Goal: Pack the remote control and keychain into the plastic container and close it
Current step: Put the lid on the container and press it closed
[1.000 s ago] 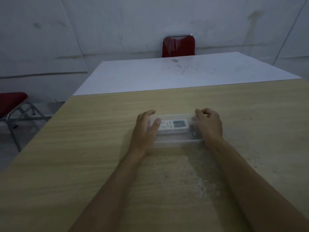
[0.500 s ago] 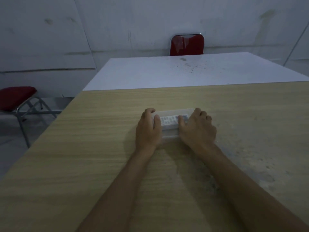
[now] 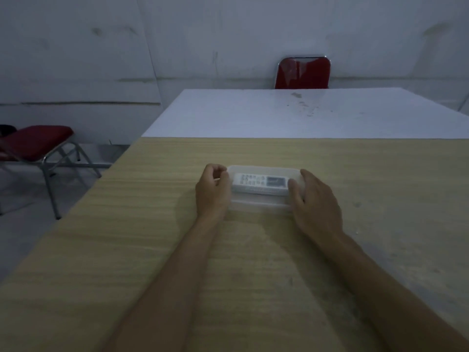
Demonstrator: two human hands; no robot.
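Observation:
A clear plastic container [image 3: 261, 205] with its lid on lies flat on the wooden table [image 3: 152, 250], long side toward me. Through the lid I see the white remote control [image 3: 260, 183], buttons on the left, dark screen on the right. The keychain is not visible; the container's right end is behind my hand. My left hand [image 3: 212, 190] rests against the container's left end with fingers curled. My right hand [image 3: 313, 196] lies over the right end, fingers on the lid.
A white table [image 3: 291, 115] butts against the far edge of the wooden one. One red chair [image 3: 303, 73] stands behind it, another red chair [image 3: 38, 146] to the left of the wooden table's left edge.
My right hand has slid from the middle of the lid back to the right end, uncovering the remote. The left hand stays at the left end.

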